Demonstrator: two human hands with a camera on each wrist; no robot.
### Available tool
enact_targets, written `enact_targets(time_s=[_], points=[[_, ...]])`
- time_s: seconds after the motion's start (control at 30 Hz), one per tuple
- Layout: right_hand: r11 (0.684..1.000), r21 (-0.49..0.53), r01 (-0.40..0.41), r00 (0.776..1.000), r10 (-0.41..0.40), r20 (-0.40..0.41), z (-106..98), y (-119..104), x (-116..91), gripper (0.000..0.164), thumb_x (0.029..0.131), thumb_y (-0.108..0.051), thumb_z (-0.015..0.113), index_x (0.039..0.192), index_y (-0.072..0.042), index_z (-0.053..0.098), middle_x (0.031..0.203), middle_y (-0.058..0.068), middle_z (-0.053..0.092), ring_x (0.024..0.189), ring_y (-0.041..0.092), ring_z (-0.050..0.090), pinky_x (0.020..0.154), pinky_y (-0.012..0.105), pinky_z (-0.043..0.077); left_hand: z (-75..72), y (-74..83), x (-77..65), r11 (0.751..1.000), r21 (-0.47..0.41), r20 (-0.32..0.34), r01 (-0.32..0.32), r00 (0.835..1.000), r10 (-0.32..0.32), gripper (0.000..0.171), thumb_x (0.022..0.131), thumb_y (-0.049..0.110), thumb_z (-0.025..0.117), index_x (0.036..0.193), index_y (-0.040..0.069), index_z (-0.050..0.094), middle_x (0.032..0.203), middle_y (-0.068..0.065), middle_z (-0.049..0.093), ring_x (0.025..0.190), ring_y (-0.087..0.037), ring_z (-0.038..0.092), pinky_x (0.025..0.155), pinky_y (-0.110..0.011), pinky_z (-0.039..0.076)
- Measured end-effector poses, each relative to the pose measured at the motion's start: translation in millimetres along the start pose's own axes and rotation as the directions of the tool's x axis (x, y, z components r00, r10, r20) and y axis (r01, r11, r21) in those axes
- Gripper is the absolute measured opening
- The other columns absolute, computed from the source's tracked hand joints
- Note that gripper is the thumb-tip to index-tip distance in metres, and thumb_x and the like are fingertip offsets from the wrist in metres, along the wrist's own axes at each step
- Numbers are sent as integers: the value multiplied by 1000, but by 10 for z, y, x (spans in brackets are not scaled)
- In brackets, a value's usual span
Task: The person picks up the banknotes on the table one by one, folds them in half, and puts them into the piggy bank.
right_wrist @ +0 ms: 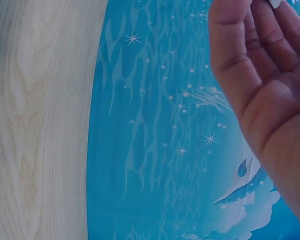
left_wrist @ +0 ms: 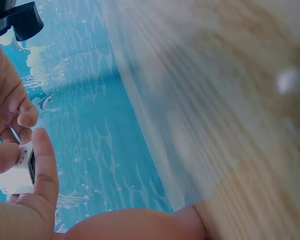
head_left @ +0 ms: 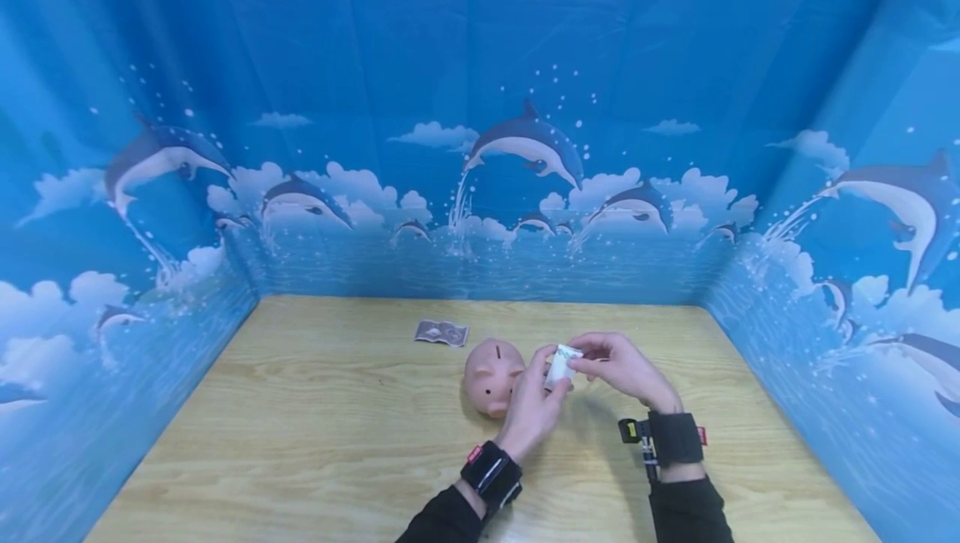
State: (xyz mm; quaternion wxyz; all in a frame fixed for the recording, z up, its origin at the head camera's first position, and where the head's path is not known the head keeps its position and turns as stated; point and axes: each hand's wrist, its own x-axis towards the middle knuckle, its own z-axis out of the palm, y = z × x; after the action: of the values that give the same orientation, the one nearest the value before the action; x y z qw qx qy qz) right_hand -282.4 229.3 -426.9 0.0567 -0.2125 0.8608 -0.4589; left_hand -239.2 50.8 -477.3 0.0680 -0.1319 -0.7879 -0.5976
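In the head view, a small white folded paper (head_left: pixel 561 366) with faint greenish print at its top is held up between both hands. My left hand (head_left: pixel 531 406) pinches it from the left and below; in the left wrist view the white paper (left_wrist: pixel 16 174) sits between the thumb and fingers, a dark strip along one side. My right hand (head_left: pixel 622 368) pinches its upper right part with curled fingertips. The right wrist view shows only a white corner between the fingers of the right hand (right_wrist: pixel 275 75). Just left of the hands stands a pink piggy bank (head_left: pixel 487 364), a slot on its back.
A grey-brown printed note (head_left: pixel 441 332) lies flat on the wooden table (head_left: pixel 322 418), behind and left of the piggy bank. Blue dolphin-print curtains (head_left: pixel 375 151) enclose the table at the back and both sides. Black straps with small cameras (head_left: pixel 675 436) are on the wrists.
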Motion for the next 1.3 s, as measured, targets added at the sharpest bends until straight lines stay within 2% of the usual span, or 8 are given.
enact_targets(time_s=[0.2,0.4,0.57,0.67,0.77,0.97,1.17,1.3], points=[[1000,2,-18,1000,18,20,13,-25,6,32,91,-32,70,115,-11,70,101,7,72,82,20,66,60,33,58,-14,11,-2,1000,24,-8,-6,1000,6,52,92,11,66,140,14,47,102,-5,69,70,-1,59,58,-18,52],[998,-2,-63,997,63,47,19,-45,9,27,95,-32,65,111,-11,71,98,7,73,66,17,60,53,28,52,-20,8,-1,998,63,10,-10,1000,10,48,89,9,70,132,18,49,98,0,71,73,-1,60,62,-18,51],[998,4,-58,997,58,44,5,-13,16,27,95,-34,65,108,-11,72,94,6,72,67,18,62,54,29,54,-15,9,-3,995,102,27,-22,999,19,53,88,10,71,135,20,47,101,-2,71,76,-4,61,65,-19,51],[998,14,-55,998,55,14,-11,5,13,28,94,-31,65,109,-9,71,91,6,72,67,17,62,54,30,56,-4,-2,-9,982,175,26,-70,997,66,55,90,14,69,139,20,45,111,-6,70,85,-7,64,69,-17,52],[997,35,-72,997,73,-30,-27,20,3,27,93,-29,67,107,-7,71,87,7,72,69,17,64,56,35,58,8,-16,-15,954,260,29,-150,989,148,55,93,16,67,143,18,44,120,-7,68,92,-9,65,73,-14,52],[988,132,-75,993,85,-78,-46,-9,-8,28,91,-20,70,107,3,68,87,14,73,71,20,70,64,45,61,27,-17,-15,890,364,18,-275,957,288,51,94,15,65,141,17,47,115,-5,68,89,-10,64,70,-11,51],[980,183,-77,993,91,-74,-35,-51,-13,31,89,-15,72,108,9,65,88,20,73,71,22,72,66,37,62,25,-6,-30,871,406,0,-279,952,305,54,93,13,65,144,10,46,117,-9,67,95,-15,67,77,-16,56],[978,195,-68,994,83,-72,-29,-66,-14,31,89,-12,71,109,10,64,89,21,73,76,29,73,71,43,62,22,-11,-36,875,398,7,-277,954,299,53,94,12,64,143,4,46,119,-12,67,95,-16,68,77,-16,56]])
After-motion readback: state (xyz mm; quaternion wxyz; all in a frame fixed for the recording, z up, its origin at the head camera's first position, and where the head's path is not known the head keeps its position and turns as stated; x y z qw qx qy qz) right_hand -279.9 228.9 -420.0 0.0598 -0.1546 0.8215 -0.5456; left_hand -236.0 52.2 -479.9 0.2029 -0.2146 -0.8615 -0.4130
